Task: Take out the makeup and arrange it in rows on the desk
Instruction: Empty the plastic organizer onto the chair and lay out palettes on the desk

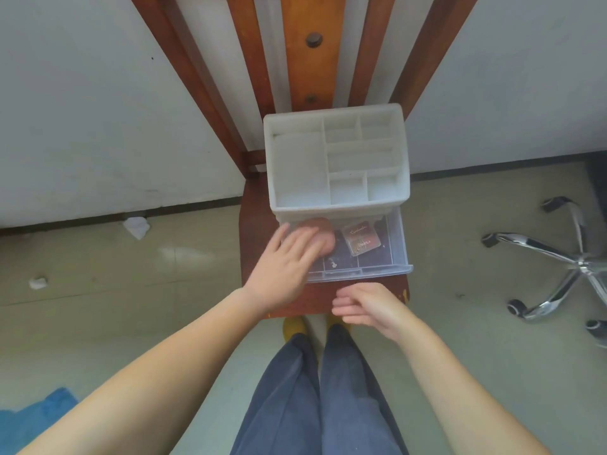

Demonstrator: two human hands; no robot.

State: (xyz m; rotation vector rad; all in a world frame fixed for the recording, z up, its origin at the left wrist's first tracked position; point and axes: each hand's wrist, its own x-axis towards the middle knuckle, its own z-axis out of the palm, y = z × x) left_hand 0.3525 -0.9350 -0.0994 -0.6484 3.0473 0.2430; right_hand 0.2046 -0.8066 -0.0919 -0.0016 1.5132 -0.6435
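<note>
The left hand [289,264] reaches into the open drawer with its fingers [303,244] straight and slightly spread, their tips lying over a round pinkish-brown compact [323,233]; motion blur hides whether they press on it or only hover. The right hand [368,307] hangs near the front edge of the wooden chair seat [328,295], fingers loosely curled and holding nothing.

The compact sits in the left part of the clear plastic drawer [397,244], partly covered by the left hand. Just to its right lies a small rectangular palette [361,240] with a see-through lid, gold lettering and a brownish inside, tilted a little. The drawer's near compartments show only small dark specks.

The drawer is pulled out toward the person from the bottom of a white plastic makeup organizer [338,159], whose open top is split into one large compartment on the left and several smaller ones on the right. The organizer stands on the chair seat, against the slatted chair back [308,60].
</note>
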